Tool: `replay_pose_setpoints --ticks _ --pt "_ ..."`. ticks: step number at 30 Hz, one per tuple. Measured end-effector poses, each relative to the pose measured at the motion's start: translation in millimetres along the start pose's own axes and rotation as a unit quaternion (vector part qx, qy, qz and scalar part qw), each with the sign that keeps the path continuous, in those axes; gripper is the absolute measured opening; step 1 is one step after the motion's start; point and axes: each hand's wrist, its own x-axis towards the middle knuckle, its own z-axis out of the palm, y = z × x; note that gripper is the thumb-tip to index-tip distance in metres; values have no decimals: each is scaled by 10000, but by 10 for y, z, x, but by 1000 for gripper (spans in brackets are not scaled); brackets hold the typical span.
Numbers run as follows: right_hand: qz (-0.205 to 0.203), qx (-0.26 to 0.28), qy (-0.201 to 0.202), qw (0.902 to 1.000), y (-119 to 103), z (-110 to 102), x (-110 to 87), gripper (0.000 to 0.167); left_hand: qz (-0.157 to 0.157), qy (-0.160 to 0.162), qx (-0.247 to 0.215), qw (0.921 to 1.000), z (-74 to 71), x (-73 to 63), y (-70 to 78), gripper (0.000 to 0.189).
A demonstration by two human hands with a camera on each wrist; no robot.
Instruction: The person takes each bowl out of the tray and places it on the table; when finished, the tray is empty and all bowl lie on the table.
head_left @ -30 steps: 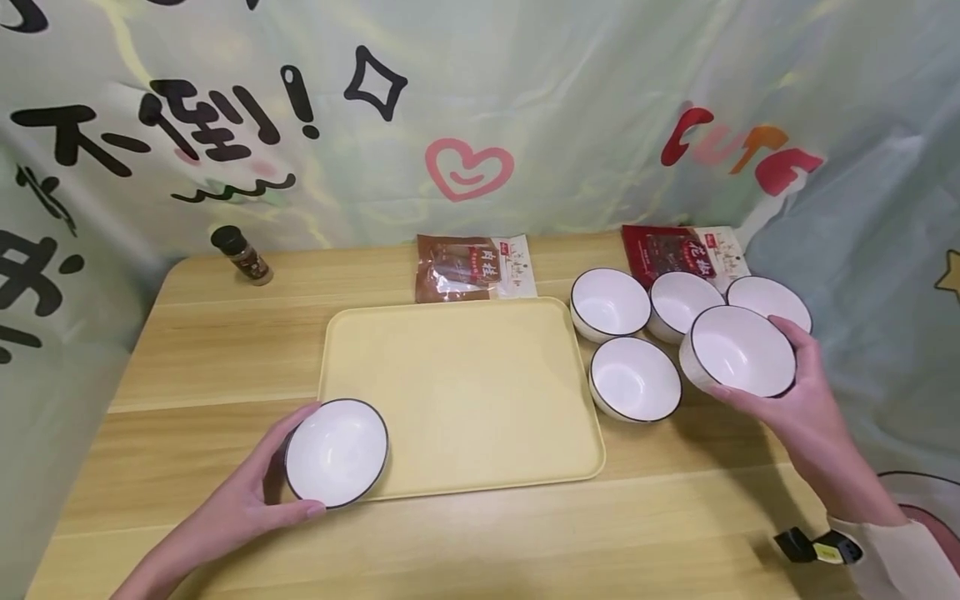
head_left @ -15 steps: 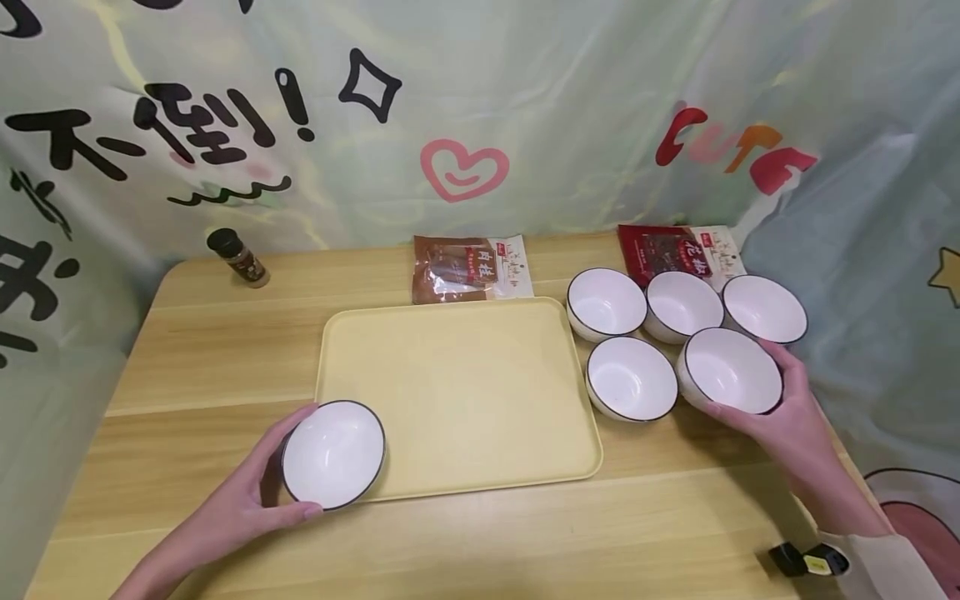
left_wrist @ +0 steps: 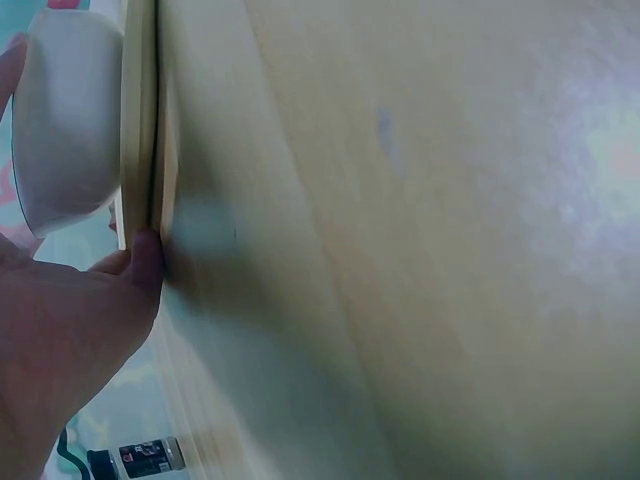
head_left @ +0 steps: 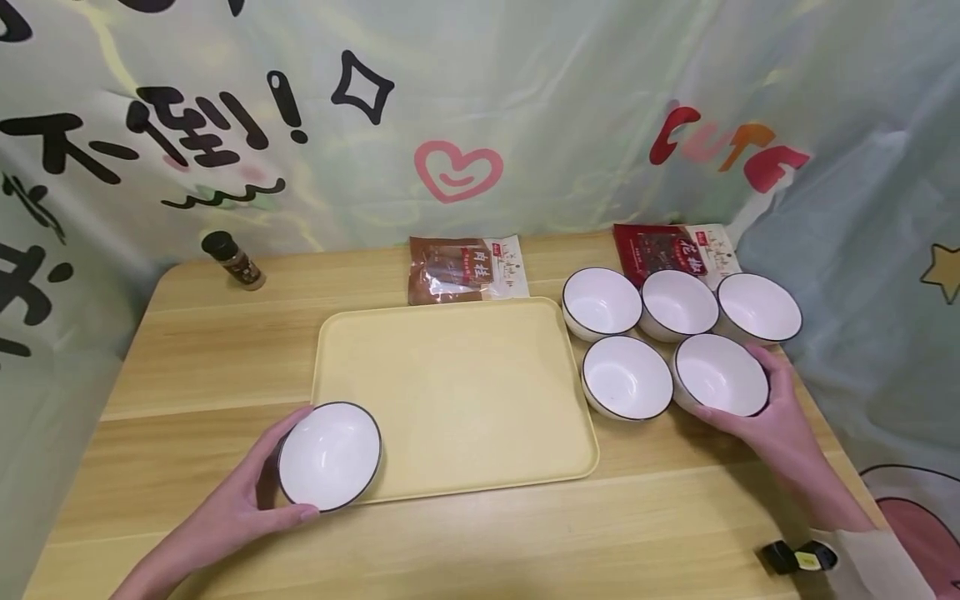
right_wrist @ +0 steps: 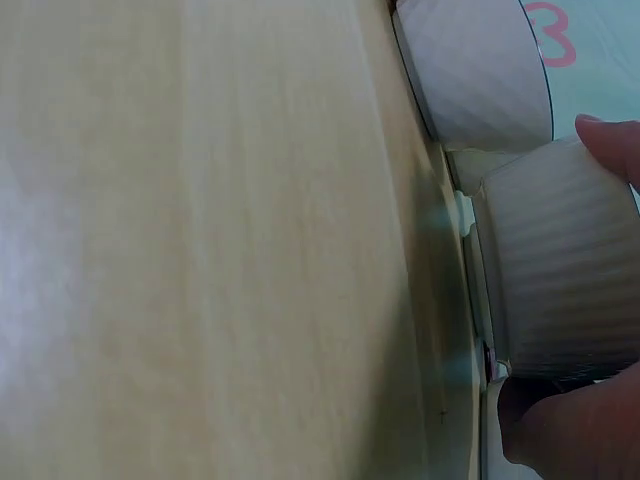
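A white bowl with a dark rim [head_left: 330, 456] is at the front left corner of the beige tray [head_left: 465, 400]. My left hand [head_left: 232, 508] grips that bowl from its left side, thumb in front and fingers behind. In the left wrist view its base sits at the tray edge [left_wrist: 138, 110]. At the right of the table, my right hand [head_left: 780, 429] grips another white bowl [head_left: 722, 375] by its right side. The right wrist view shows this bowl's ribbed wall [right_wrist: 565, 260] between thumb and fingers, low at the tabletop. A matching bowl [head_left: 627, 377] stands just left of it.
Behind these stand several similar bowls, among them one at the back right [head_left: 759, 307]. A red spice packet [head_left: 667, 252] lies behind them and a brown packet [head_left: 465, 269] behind the tray. A black-capped spice bottle [head_left: 234, 262] stands at the back left. A printed cloth [head_left: 555, 117] hangs behind the table.
My right hand has lowered its bowl toward the table and slightly forward, into the front row beside the other bowl. My left hand and its bowl have stayed at the tray corner.
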Motion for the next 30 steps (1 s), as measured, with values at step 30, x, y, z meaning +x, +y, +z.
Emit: replay_pose_setpoints --ticks 30 --pt "313 -95 -448 9985 27 46 27 115 36 -1 -16 10000 4 6 50 116"
